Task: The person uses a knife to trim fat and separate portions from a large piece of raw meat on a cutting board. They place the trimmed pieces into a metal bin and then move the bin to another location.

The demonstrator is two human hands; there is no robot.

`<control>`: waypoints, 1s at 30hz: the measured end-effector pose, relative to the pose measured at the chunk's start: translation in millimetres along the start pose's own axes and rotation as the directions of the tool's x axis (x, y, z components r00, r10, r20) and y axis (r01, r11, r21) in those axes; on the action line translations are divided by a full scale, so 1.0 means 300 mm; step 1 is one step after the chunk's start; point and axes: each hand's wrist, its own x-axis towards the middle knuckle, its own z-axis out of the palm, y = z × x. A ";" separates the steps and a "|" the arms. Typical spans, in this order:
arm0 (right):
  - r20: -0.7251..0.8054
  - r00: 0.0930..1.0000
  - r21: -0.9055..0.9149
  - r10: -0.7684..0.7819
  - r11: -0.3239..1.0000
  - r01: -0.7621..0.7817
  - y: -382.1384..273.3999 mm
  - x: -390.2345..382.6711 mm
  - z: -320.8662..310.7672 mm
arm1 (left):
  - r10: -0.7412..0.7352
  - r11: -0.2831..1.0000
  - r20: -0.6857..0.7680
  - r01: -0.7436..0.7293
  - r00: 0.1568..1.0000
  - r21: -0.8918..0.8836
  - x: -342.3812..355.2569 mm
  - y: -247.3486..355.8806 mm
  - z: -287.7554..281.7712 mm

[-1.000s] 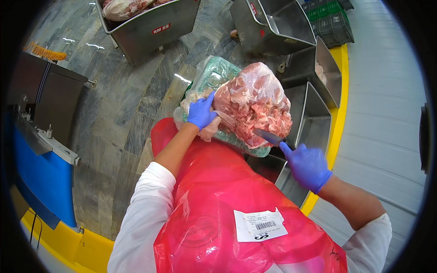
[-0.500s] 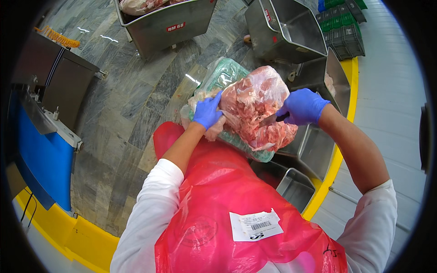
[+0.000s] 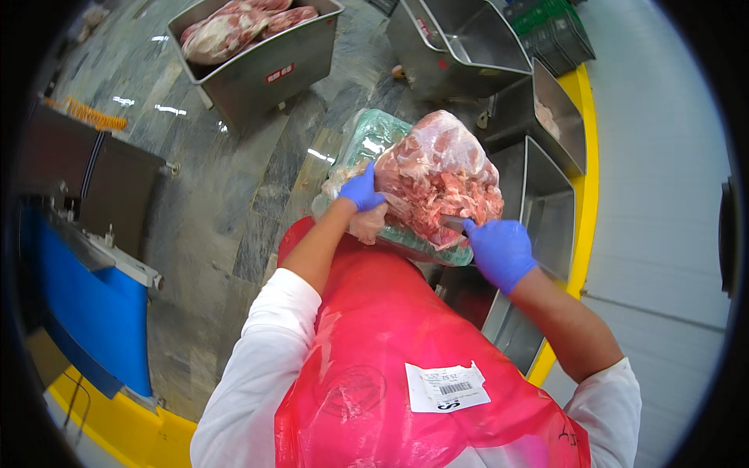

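A large piece of raw meat lies on a green, plastic-wrapped block or crate in front of me. My right hand, in a blue glove, is closed round the handle of a knife. Its blade touches the cut, ragged near side of the meat, and the tip is hidden there. My left hand, also gloved in blue, is closed on a pale flap of skin or fat at the meat's left side.
Steel bins stand around: one with meat at far left, one at the back, others along the yellow curb on the right. Green and grey crates are stacked behind. A blue-sided machine stands left.
My right hand has moved nearer to me with the knife, down along the meat. The meat looks more opened on its near side. My view has shifted, showing more of the far-left bin.
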 end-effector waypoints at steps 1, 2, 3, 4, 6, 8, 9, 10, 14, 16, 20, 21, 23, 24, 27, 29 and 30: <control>-0.015 1.000 0.010 0.003 1.000 -0.003 0.019 -0.006 0.010 | 0.111 0.993 -0.125 -0.106 0.986 0.053 -0.002 0.064 -0.044; -0.031 1.000 0.017 0.005 1.000 -0.004 0.037 -0.012 0.019 | 0.228 0.972 -0.242 -0.206 0.943 0.112 -0.001 0.138 -0.084; -0.049 0.999 0.026 -0.002 1.000 0.004 0.047 -0.021 0.025 | 0.336 0.940 -0.349 -0.289 0.875 0.179 -0.018 0.226 -0.129; -0.114 0.993 0.063 -0.020 0.998 0.028 0.044 -0.027 0.020 | 0.449 0.882 -0.309 -0.361 0.838 0.302 -0.019 0.322 -0.158; -0.088 0.995 0.090 0.053 0.995 -0.045 0.019 -0.021 0.018 | 0.637 0.714 -0.191 -0.477 0.747 0.512 -0.004 0.489 -0.161; -0.107 0.986 0.131 0.131 0.984 -0.116 -0.002 -0.037 0.041 | 0.590 0.712 -0.118 -0.445 0.799 0.543 0.036 0.494 -0.119; -0.131 0.975 0.169 0.179 0.973 -0.156 -0.029 -0.078 0.092 | 0.562 0.709 -0.074 -0.433 0.824 0.556 0.059 0.484 -0.096; -0.149 0.961 0.209 0.233 0.957 -0.200 -0.069 -0.123 0.145 | 0.561 0.721 -0.104 -0.424 0.821 0.548 0.073 0.479 -0.084; -0.078 0.903 0.341 0.423 0.862 -0.375 -0.286 -0.282 0.315 | 0.534 0.761 -0.172 -0.382 0.828 0.524 0.094 0.455 -0.038; 0.032 0.862 0.429 0.505 0.772 -0.469 -0.356 -0.318 0.364 | 0.526 0.772 -0.156 -0.393 0.836 0.500 0.102 0.475 -0.039; 0.072 0.826 0.595 0.559 0.640 -0.486 -0.448 -0.348 0.512 | 0.512 0.773 -0.148 -0.378 0.846 0.509 0.098 0.496 -0.047; 0.086 0.824 0.623 0.560 0.615 -0.483 -0.472 -0.345 0.571 | 0.521 0.769 -0.157 -0.381 0.839 0.514 0.107 0.481 -0.047; 0.091 0.813 0.669 0.575 0.569 -0.478 -0.530 -0.343 0.688 | 0.540 0.762 -0.158 -0.400 0.827 0.509 0.123 0.460 -0.037; 0.077 0.806 0.690 0.587 0.552 -0.468 -0.561 -0.337 0.754 | 0.548 0.760 -0.156 -0.411 0.822 0.503 0.130 0.449 -0.038; 0.042 0.764 0.778 0.644 0.459 -0.430 -0.671 -0.285 0.954 | 0.527 0.774 -0.133 -0.409 0.840 0.484 0.114 0.476 -0.047; 0.089 0.753 0.824 0.652 0.376 -0.423 -0.728 -0.247 1.041 | 0.515 0.782 -0.124 -0.406 0.848 0.473 0.103 0.485 -0.048; 0.142 0.762 0.837 0.632 0.334 -0.433 -0.747 -0.227 1.055 | 0.516 0.784 -0.127 -0.408 0.847 0.468 0.096 0.480 -0.055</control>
